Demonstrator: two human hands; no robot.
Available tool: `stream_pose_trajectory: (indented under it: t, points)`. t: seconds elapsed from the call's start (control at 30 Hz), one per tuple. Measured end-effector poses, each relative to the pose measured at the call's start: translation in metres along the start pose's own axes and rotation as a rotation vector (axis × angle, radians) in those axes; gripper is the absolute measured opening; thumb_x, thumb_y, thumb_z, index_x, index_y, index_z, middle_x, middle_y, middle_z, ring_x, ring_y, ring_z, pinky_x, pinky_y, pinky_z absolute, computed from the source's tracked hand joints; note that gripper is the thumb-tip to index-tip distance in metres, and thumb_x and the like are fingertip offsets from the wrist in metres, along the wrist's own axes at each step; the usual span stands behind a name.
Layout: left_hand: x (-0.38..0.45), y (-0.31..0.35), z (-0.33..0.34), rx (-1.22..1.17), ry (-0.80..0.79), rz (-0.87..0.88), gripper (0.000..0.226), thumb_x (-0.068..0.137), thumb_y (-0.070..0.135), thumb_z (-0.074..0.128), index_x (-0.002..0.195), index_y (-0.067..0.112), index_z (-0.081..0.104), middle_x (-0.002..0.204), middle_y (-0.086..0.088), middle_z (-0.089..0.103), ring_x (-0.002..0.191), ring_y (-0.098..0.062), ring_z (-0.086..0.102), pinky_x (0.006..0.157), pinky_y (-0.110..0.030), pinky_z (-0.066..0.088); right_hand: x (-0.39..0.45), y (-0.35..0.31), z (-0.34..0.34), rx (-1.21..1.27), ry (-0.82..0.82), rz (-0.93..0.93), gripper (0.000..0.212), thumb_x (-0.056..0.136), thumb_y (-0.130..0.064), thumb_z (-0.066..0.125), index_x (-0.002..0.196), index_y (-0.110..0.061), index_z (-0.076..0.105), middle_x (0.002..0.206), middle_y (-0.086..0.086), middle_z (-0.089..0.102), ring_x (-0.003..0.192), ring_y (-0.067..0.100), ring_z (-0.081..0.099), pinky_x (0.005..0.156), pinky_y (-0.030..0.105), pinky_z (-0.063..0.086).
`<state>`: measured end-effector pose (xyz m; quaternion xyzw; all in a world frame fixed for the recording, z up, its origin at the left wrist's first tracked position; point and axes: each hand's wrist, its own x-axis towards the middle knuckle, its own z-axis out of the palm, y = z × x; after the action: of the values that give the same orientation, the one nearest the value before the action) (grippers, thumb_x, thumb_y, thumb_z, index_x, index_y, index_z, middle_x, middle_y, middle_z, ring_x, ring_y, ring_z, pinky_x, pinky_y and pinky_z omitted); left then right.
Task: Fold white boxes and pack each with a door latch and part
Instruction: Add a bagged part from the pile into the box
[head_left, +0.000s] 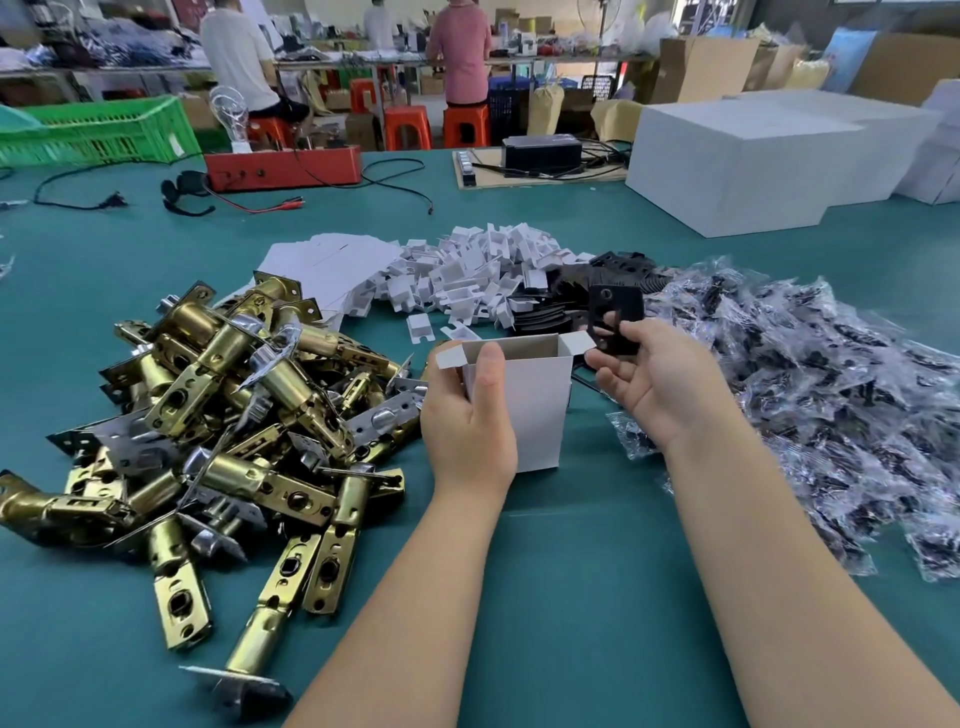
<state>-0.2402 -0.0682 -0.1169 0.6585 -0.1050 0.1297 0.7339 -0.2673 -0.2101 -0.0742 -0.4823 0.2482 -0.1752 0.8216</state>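
A wide table (545, 571) covered in teal cloth is filling the view, in a busy workshop. At the far side, two people are sitting with their backs turned on orange stools (465, 124), near a green crate (98, 130) and large white cartons (737, 161).

On the table, a heap of brass latches (218, 405) is lying to the left. Behind the hands, flat box blanks (332, 270), a pile of small white inserts (483, 270) and a stack of black plates (571, 296) are sitting in a row. Clear bags (810, 384) of dark parts are spreading across the right.

The left hand (467, 421) is holding a box (524, 395) upright near the table's middle, fingers wrapped behind it and thumb pressing the front wall, so the grip is closed on the box. The box's top is standing open, its flaps spread outward.

The right hand (654, 379) is pinching one plate (615, 319) between thumb and curled fingers, just above and to the right of the box's open mouth, apart from it.

The inside of the box is hidden from this angle. The contents of the bags are too blurred to make out, and the lowest latch is cut off by the frame's bottom edge.
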Motion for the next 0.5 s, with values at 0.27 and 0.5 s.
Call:
stream_pose_trajectory:
  t: [0.27,0.5]
  points:
    - [0.0,0.0,0.0,0.02,0.009,-0.025,0.023,0.081,0.053,0.047,0.083,0.03,0.052,0.071,0.015,0.052,0.065,0.01,0.05,0.061,-0.007,0.036,0.005,0.01,-0.008,-0.405,0.066,-0.221,0.034,0.095,-0.023,0.059,0.127,-0.013,0.06,0.063,-0.013,0.043,0.034,0.0,0.043,0.043,0.019,0.046]
    - [0.007,0.003,-0.003,-0.009,-0.052,-0.157,0.028,0.094,0.049,0.052,0.08,0.024,0.05,0.063,0.015,0.048,0.053,0.008,0.044,0.055,-0.005,0.035,-0.006,-0.003,0.003,0.056,0.014,-0.14,0.034,0.092,0.002,0.034,0.096,-0.005,0.066,0.07,0.006,0.066,0.057,0.015,0.065,0.057,0.025,0.056]
